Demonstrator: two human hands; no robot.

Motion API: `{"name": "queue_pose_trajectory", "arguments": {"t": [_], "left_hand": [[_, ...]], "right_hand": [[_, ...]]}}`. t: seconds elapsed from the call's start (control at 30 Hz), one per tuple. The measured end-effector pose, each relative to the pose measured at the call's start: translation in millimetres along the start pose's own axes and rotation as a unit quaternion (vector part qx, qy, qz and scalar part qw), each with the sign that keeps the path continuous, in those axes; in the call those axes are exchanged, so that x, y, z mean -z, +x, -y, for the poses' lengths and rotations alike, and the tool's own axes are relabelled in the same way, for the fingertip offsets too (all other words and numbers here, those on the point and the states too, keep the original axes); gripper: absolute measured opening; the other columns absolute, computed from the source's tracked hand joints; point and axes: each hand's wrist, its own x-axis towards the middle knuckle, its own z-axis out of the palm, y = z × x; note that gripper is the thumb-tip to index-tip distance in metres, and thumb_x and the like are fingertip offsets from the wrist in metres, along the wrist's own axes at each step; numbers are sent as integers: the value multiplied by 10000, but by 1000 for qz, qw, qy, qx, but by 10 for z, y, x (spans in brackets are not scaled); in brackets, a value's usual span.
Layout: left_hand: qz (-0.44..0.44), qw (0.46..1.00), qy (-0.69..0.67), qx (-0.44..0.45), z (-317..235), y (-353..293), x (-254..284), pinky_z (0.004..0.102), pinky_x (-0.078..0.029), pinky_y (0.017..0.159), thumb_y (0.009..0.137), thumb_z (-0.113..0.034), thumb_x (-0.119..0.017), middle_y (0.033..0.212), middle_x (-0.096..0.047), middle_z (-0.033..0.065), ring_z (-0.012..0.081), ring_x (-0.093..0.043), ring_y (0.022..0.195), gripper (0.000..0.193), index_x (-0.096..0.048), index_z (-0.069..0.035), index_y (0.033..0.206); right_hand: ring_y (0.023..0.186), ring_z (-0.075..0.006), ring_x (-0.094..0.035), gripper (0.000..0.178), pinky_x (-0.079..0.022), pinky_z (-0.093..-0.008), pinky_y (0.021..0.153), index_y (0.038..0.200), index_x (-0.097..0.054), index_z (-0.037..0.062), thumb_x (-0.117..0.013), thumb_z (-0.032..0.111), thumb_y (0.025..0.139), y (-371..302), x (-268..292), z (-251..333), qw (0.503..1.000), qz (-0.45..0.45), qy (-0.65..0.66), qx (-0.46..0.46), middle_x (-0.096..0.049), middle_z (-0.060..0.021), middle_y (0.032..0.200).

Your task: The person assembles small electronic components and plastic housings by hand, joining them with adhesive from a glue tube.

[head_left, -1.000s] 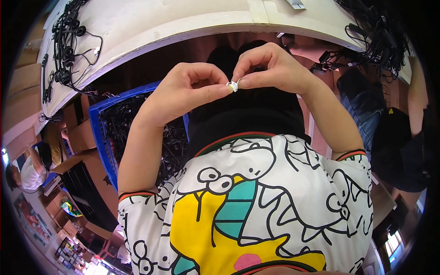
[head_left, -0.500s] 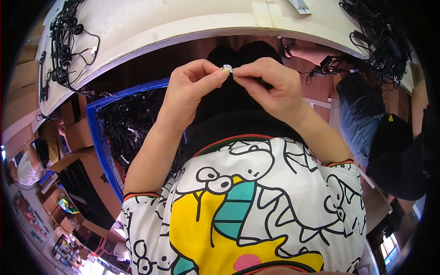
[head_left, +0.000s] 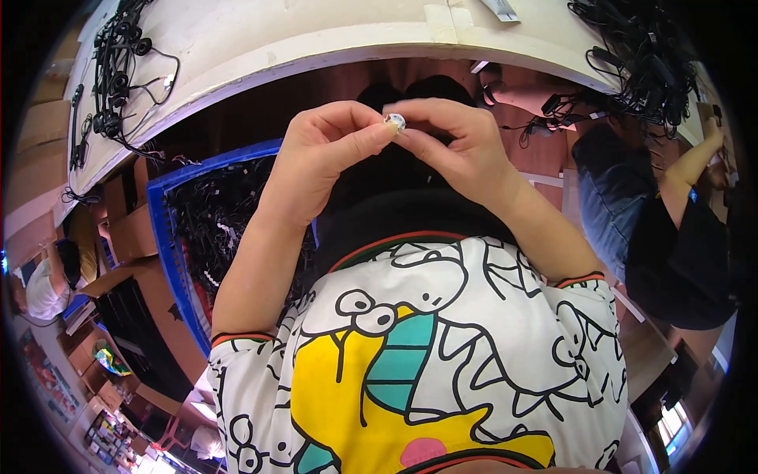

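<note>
Between my two hands, over my lap, is a small white piece [head_left: 396,122], too small to name. My left hand [head_left: 332,146] pinches it between thumb and index finger. From the other side, my right hand [head_left: 454,142] has its thumb and bent fingers against the same piece, its fingertips slightly blurred. Beyond my hands runs the near edge of a pale worktable [head_left: 339,67].
A blue crate [head_left: 170,229] full of black cables stands by my left forearm. Black cables lie on the table at left [head_left: 118,79] and in a heap at right [head_left: 643,63]. A co-worker [head_left: 671,245] is at the right, another person [head_left: 47,284] at far left.
My right fingers have shifted over the top of the white piece, and more of it shows. My left hand keeps its pinch. The co-worker's arm at right has come further into view.
</note>
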Motion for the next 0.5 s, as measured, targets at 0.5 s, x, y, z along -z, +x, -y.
{"name": "queue_pose_trajectory", "arguments": {"t": [0.5], "left_hand": [[19,973,-145,-178,475,128,-207,202,-330,654,797,-286,-551,804,-441,-8,78,-399,714,333,-460,-42,1005]], "right_hand": [[695,-174,-566,172,-469,-266,602,803,-658,103,-672,70,635,206,325,137,927,23,-194,319,-577,-16,783]]}}
